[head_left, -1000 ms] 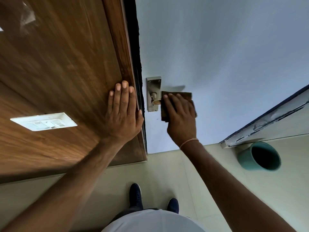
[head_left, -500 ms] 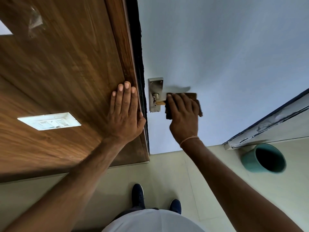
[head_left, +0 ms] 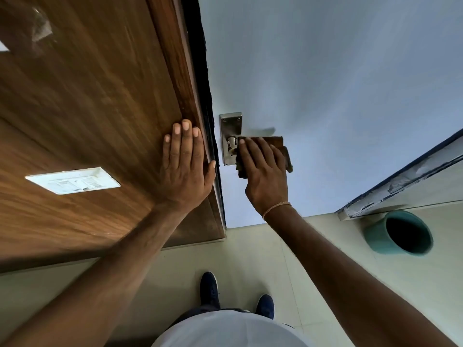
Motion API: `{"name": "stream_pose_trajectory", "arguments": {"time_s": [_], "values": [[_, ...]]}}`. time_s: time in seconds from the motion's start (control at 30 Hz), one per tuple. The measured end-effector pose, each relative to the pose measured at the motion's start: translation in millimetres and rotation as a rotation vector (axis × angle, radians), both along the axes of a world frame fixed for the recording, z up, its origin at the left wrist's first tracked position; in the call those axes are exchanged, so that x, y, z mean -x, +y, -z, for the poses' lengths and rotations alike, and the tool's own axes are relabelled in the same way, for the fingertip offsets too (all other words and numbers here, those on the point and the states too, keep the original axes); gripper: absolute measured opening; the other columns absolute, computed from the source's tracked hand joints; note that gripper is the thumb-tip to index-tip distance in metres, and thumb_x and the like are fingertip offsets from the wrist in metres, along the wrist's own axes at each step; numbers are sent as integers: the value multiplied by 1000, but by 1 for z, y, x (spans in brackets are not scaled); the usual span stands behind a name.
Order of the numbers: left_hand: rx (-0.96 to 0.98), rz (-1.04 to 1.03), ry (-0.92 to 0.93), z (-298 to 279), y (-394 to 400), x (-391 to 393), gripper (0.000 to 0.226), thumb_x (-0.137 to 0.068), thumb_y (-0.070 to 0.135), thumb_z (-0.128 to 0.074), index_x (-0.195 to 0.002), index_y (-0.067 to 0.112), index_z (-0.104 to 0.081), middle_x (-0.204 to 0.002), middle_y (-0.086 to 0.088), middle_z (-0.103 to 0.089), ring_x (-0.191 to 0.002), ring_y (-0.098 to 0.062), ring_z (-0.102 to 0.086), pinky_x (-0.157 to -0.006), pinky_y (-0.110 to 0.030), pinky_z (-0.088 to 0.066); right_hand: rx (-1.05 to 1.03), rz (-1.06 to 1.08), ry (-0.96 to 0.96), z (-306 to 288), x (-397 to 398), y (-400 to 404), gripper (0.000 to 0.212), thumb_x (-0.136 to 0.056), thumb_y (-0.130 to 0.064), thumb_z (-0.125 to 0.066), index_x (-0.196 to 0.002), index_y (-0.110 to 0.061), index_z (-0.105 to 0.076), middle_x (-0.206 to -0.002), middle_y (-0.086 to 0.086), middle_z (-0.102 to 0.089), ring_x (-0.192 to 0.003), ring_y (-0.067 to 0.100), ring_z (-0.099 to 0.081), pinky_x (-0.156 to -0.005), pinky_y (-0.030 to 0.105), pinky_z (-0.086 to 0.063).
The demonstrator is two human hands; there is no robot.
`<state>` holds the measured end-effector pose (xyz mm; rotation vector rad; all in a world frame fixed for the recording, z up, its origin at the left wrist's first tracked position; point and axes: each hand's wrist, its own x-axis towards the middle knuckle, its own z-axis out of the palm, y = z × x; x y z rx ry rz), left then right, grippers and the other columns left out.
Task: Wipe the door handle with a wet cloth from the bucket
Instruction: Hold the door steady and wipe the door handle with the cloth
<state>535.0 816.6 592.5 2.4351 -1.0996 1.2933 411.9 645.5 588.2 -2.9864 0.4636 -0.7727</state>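
Note:
A steel door handle plate [head_left: 230, 126] is fixed to the pale blue door [head_left: 325, 83]. The lever is wrapped in a dark brown cloth [head_left: 276, 142], and my right hand [head_left: 265, 171] is closed over that cloth and the lever, just right of the plate. My left hand [head_left: 185, 164] lies flat, fingers apart, against the wooden door frame [head_left: 175, 71] to the left of the handle, holding nothing. The teal bucket [head_left: 398, 232] stands on the floor at the lower right; its inside is dark.
A white switch plate [head_left: 72, 181] sits on the wooden wall panel at the left. Pale floor tiles [head_left: 263, 259] lie below, with my two dark shoes [head_left: 209, 288] on them. A chipped sill or ledge [head_left: 400, 181] runs above the bucket.
My right hand with the cloth has slid slightly along the lever, first right then back toward the plate. The left hand stays pressed on the frame.

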Motion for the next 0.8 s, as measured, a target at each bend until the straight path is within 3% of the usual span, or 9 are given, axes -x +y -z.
{"name": "stream_pose_trajectory", "arguments": {"time_s": [0.07,0.2,0.4,0.57,0.7,0.8], "values": [[0,4,-2,0,0,0,94,-102,42,-66,-166,-2,-13,-171,-26,-24,-165,-33,1,-134,-51,-15,29,-17,12,2,6,-15,62,-97,-10,-44,-159,-14,-42,-159,6,-51,-151,33,-42,-123,52,-30],[-15,8,-13,0,1,-2,96,-101,41,-68,-166,-3,-13,-172,-21,-17,-165,-33,2,-135,-50,-13,-40,185,-55,1,18,-33,61,-91,-2,-48,-152,-8,-52,-150,9,-61,-144,36,-50,-118,56,-35],[-13,6,-7,1,0,-2,96,-102,41,-67,-167,-1,-10,-171,-25,-22,-166,-32,3,-135,-49,-12,6,-63,20,-6,-3,-1,61,-97,-14,-40,-158,-14,-45,-158,7,-53,-150,33,-43,-123,51,-31],[-13,14,-20,0,2,-4,96,-100,41,-69,-166,-3,-14,-170,-22,-21,-166,-33,0,-135,-50,-13,-103,166,-47,-1,15,-30,68,-85,-3,-48,-152,-13,-53,-150,7,-60,-145,35,-48,-118,53,-36],[-13,7,-10,1,3,-1,93,-103,42,-64,-167,-1,-11,-169,-25,-29,-166,-32,1,-135,-49,-14,-43,-18,-29,-7,-6,8,60,-96,-13,-39,-155,-11,-48,-155,10,-55,-148,36,-45,-120,53,-33],[-12,15,-17,0,3,-2,94,-101,41,-65,-167,-1,-12,-170,-22,-23,-166,-32,1,-135,-49,-14,-29,-51,-4,-3,-1,-4,64,-94,-10,-46,-158,-16,-44,-158,6,-51,-151,31,-41,-123,50,-31]]}}
